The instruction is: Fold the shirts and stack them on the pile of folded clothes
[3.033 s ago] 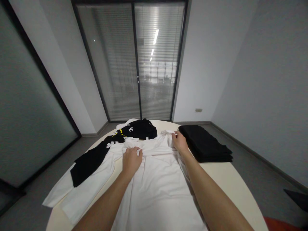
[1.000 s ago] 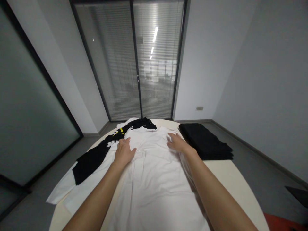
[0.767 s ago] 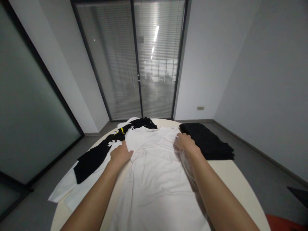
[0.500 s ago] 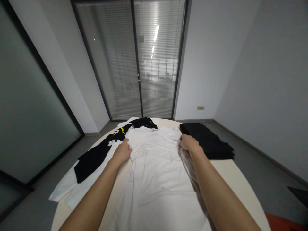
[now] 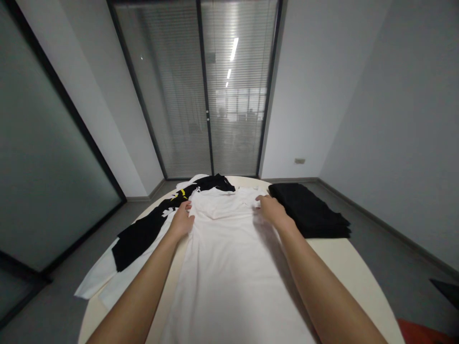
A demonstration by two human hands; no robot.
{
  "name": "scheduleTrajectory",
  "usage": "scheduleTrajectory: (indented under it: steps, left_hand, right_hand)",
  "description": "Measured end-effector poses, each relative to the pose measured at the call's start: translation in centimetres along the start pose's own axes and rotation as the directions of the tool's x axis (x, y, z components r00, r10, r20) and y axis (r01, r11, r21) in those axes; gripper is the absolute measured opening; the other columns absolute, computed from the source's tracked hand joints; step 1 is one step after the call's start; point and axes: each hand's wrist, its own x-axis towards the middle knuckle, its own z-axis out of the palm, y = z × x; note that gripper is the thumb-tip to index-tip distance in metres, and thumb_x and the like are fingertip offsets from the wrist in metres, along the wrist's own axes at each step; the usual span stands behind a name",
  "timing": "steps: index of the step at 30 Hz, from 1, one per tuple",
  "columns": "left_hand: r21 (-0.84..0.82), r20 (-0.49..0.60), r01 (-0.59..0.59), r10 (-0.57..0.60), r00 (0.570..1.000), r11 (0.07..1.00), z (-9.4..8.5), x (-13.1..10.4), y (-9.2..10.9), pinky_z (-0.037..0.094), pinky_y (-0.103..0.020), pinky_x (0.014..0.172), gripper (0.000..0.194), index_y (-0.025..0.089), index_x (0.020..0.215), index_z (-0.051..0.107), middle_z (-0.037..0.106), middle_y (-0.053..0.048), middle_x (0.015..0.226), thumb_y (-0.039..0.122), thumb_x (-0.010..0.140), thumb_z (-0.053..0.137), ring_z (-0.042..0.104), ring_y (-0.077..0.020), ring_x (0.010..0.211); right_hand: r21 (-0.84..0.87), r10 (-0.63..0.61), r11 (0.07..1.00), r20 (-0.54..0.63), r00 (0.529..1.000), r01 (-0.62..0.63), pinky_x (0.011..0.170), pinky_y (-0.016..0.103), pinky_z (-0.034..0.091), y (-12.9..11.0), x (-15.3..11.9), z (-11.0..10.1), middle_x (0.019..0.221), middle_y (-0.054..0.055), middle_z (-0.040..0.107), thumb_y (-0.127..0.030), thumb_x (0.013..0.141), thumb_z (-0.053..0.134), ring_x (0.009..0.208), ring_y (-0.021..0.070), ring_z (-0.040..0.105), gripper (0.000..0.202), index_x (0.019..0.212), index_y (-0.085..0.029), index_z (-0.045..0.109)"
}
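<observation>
A white T-shirt [image 5: 229, 258] lies spread lengthwise on the table, its neckline at the far end and its lower part running toward me out of view. At the far left edge of the shirt, near the shoulder, my left hand [image 5: 182, 222] touches the cloth with thumb and fingers apart. My right hand [image 5: 273, 210] reaches over the opposite shoulder, its fingertips at the fabric and a gap showing between thumb and forefinger. Some fingertips of both hands are hard to make out.
Black folded garments [image 5: 308, 210] are stacked at the right on the pale rounded table [image 5: 344, 267]. To the left lie a black printed garment [image 5: 143, 243] and white garments [image 5: 96, 272], overlapping. Beyond the table stands a glass partition with blinds [image 5: 233, 134].
The white T-shirt lies flatter, with fewer creases in its middle and upper part. My right hand has moved inward over the shoulder; my left hand has shifted slightly left.
</observation>
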Motion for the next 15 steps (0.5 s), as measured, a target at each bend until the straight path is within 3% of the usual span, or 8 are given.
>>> scheduleTrajectory:
  steps: [4, 8, 12, 15]
  left_hand:
    - [-0.005, 0.009, -0.043, 0.043, 0.999, 0.999, -0.4, -0.1, 0.2, 0.053, -0.03, 0.092, 0.055, 0.017, 0.12, 0.059, 0.069, -0.01, 0.118, -0.003, 0.07, 0.055, 0.067, -0.0191, 0.108]
    - [0.065, -0.044, -0.012, 0.015, 0.999, 0.998, -1.2, 0.0, 0.0, 0.051, -0.033, 0.096, 0.047, 0.015, 0.121, 0.058, 0.069, -0.013, 0.119, -0.001, 0.077, 0.051, 0.066, -0.0204, 0.11]
    - [0.185, -0.033, 0.011, -0.004, 0.999, 0.983, -1.7, -0.6, -0.2, 0.049, -0.04, 0.097, 0.039, 0.017, 0.114, 0.063, 0.07, -0.012, 0.115, 0.004, 0.078, 0.057, 0.066, -0.026, 0.107]
    - [0.259, -0.071, 0.003, 0.016, 0.997, 0.966, -2.0, -1.4, 1.0, 0.046, -0.043, 0.102, 0.039, 0.017, 0.12, 0.061, 0.063, -0.015, 0.124, 0.008, 0.082, 0.057, 0.06, -0.0302, 0.118]
  right_hand:
    - [0.103, -0.208, 0.974, 0.079, 0.975, 0.199, 0.09, 0.039, 0.049, -4.7, -1.3, 1.1, 0.124, 0.014, 0.066, -0.033, 0.092, 0.055, 0.11, 0.0288, 0.063, 0.039, 0.129, -0.021, 0.06]
    - [0.117, -0.351, 0.934, 0.122, 0.928, 0.338, 0.091, 0.044, 0.047, -8.0, -3.4, 3.4, 0.132, 0.016, 0.061, -0.044, 0.093, 0.052, 0.117, 0.0331, 0.058, 0.046, 0.134, -0.022, 0.056]
    - [0.082, -0.394, 0.918, 0.105, 0.913, 0.387, 0.108, 0.055, 0.033, -8.3, -4.3, 5.6, 0.153, 0.017, 0.043, -0.049, 0.098, 0.043, 0.138, 0.0367, 0.038, 0.053, 0.143, -0.022, 0.049]
    - [0.119, -0.386, 0.919, 0.077, 0.919, 0.376, 0.116, 0.058, 0.019, -7.6, -4.2, 6.5, 0.16, 0.015, 0.032, -0.053, 0.1, 0.038, 0.146, 0.0359, 0.027, 0.058, 0.149, -0.022, 0.043]
